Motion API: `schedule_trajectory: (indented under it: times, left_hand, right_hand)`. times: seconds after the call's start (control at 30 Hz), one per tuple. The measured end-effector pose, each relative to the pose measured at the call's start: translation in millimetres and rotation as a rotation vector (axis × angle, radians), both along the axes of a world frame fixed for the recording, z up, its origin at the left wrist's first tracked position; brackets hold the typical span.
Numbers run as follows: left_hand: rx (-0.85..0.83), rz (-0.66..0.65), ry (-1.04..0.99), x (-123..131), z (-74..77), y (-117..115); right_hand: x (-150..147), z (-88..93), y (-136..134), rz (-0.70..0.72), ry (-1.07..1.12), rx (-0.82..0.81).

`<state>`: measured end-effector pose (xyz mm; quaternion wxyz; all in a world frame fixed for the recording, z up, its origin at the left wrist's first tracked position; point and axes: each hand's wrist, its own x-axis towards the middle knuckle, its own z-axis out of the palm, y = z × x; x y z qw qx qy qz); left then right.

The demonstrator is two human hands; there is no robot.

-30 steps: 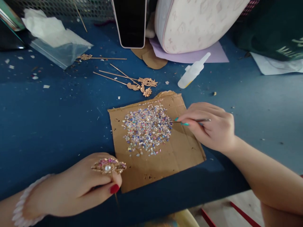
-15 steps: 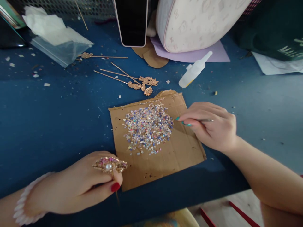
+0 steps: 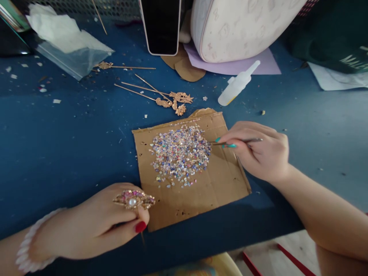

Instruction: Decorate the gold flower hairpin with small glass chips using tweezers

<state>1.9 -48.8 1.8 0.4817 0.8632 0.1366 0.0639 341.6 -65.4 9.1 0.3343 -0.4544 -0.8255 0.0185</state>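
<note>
Evidently, the left hand [image 3: 106, 222] pinches the thin stem of a gold filigree hairpin with pink stones and a white pearl [image 3: 133, 200] between thumb and curled forefinger; the grip seems chosen to keep the decorated face uncovered and turned upward. The hairpin's head sits by the near left part of a brown, roughly square cardboard sheet [image 3: 218, 188]; I cannot tell whether they touch.

The right hand [image 3: 261, 151] grips a slim, silvery metal tool [image 3: 255, 140] pen-fashion, thumb and fingers closed on it. Its low slant probably lets the tip reach the right edge of the tiny, glittering, multicoloured stones [image 3: 181, 151] without the palm hiding them; whether it holds one is too small to tell. The stones lie spread on the cardboard, likely so that single pieces can be picked out.

Beyond, crossed plain gold metal hairpins [image 3: 180, 97] and a translucent white plastic bottle [image 3: 234, 88] lie apart from both hands, presumably to leave working room.
</note>
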Motion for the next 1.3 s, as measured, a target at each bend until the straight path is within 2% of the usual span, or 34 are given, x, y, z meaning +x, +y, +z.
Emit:
schedule_trajectory:
  times: [0.2, 0.5, 0.87, 1.3]
  left_hand:
    - [0.006, -0.007, 0.009, -1, 0.0, 0]
    - [0.043, -0.023, -0.015, 11, 7.8, 7]
    - [0.109, 0.053, -0.089, 12, 4.3, 3]
    - [0.044, 0.02, -0.073, 10, -0.5, 4]
  right_hand:
    - [3, -4.8, 1, -0.006, 0.041, -0.042]
    - [4, -4.2, 0, 0.0, 0.039, -0.043]
    - [5, -11.6, 0, 0.027, 0.18, -0.016]
    - [-9, -4.6, -10, 0.102, 0.205, -0.034]
